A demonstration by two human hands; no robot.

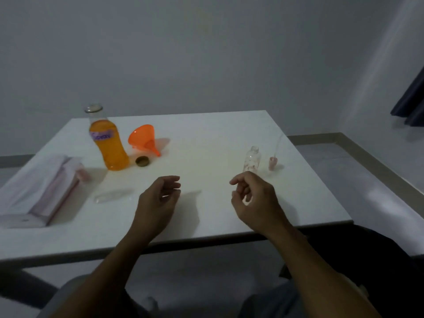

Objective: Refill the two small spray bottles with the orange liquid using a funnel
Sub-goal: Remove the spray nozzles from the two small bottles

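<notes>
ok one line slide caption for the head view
Both hands hover empty over table; open orange bottle, funnel, uncapped spray bottle.

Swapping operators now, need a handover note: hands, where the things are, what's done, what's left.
Left hand and right hand: both empty, fingers loosely curled, above the table.
Big bottle of orange liquid: far left, upright, cap off. Its cap lies beside it.
Funnel: on its side right of the big bottle.
Small bottle: upright, open, looks empty. Its spray top stands to its right.
Done: bottles opened.
Left: seat funnel, pour, recap. Second small bottle not clearly visible.
</notes>
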